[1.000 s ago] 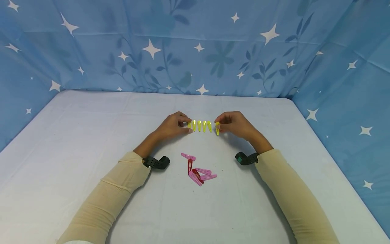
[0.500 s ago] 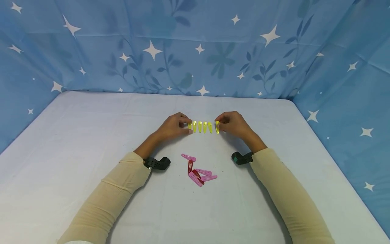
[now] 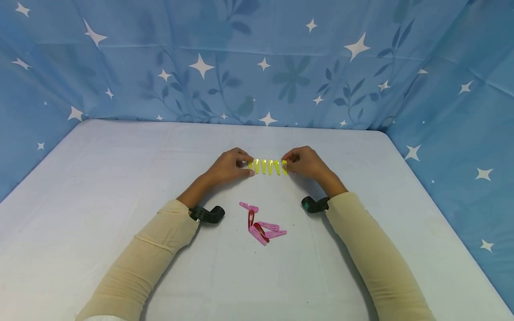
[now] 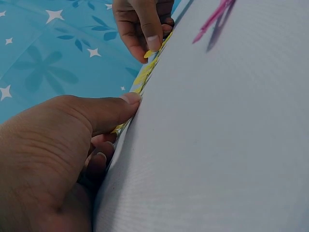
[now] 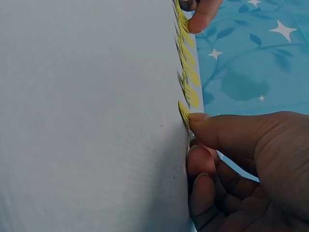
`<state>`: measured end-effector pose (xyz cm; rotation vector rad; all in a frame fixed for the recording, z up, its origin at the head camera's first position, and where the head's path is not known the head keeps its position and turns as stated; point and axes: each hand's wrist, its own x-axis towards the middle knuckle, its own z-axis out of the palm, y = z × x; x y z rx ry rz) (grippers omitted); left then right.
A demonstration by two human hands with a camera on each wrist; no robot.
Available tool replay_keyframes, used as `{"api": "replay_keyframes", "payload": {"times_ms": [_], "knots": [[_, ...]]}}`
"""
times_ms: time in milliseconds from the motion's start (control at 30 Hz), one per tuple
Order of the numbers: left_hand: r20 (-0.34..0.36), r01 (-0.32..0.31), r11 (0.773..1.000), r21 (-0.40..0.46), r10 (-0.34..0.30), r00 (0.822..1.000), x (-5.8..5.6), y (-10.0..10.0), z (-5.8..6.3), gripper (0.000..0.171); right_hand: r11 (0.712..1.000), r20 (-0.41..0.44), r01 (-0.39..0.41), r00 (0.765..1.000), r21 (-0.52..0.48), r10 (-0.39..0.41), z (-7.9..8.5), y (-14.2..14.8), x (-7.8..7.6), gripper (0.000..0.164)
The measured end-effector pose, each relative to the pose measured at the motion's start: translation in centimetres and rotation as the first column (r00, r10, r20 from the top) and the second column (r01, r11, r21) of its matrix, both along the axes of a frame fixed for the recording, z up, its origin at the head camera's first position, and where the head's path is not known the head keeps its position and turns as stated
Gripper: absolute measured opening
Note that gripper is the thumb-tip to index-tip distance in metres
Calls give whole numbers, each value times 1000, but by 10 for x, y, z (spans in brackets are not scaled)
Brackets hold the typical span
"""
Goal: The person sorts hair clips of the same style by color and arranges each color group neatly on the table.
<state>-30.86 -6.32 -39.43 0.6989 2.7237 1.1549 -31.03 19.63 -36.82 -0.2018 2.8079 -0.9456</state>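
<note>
Head view: six yellow snap clips are lined up side by side, closer to the far edge of the white tabletop [image 3: 241, 276] than the rest of the stuff, roughly midway between its left and right edges. Left hand [image 3: 230, 167] has thumb and index finger clamped on the ends of the leftmost yellow clip [image 3: 250, 166]. Right hand [image 3: 306, 163] is pinching the rightmost yellow clip [image 3: 284, 167], and the four middle yellow clips [image 3: 263, 166] sit between, with small gaps. Farther from the far edge there's a loose pile: four pink clips [image 3: 258, 235] and two red clips [image 3: 250, 219], some touching or overlapping. Beige sleeves [image 3: 168, 240], a black wrist camera [image 3: 209, 215] on each arm, and a blue starry curtain [image 3: 291, 76] behind the far edge.

Left wrist view: super low angle. The left hand's thumb is down at its end of the yellow row, its clip mostly hidden. The right hand's grip shows up at the other end, and one pink clip pokes in up top.

Right wrist view: thumb on the end of the rightmost yellow clip, other fingers curled under. The rest of the row runs along the tabletop edge to the left hand's fingertips.
</note>
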Motion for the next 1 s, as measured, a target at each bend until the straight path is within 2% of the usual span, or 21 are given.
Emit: {"api": "replay_keyframes", "payload": {"times_ms": [367, 533, 733, 1000], "knots": [[-9, 7, 1000, 11, -7, 1000, -2, 0, 0, 46, 1000, 14, 13, 1000, -13, -13, 3, 0, 4, 27], [-27, 12, 1000, 7, -12, 1000, -2, 0, 1, 57, 1000, 31, 22, 999, -20, -22, 1, 1, 3, 29], [9, 4, 999, 42, -5, 1000, -2, 0, 1, 73, 999, 41, 4, 999, -34, -2, 3, 3, 6, 32], [-5, 8, 1000, 26, -8, 1000, -2, -1, -2, 70, 999, 15, -4, 1000, -50, 5, 6, 6, 15, 32]]}}
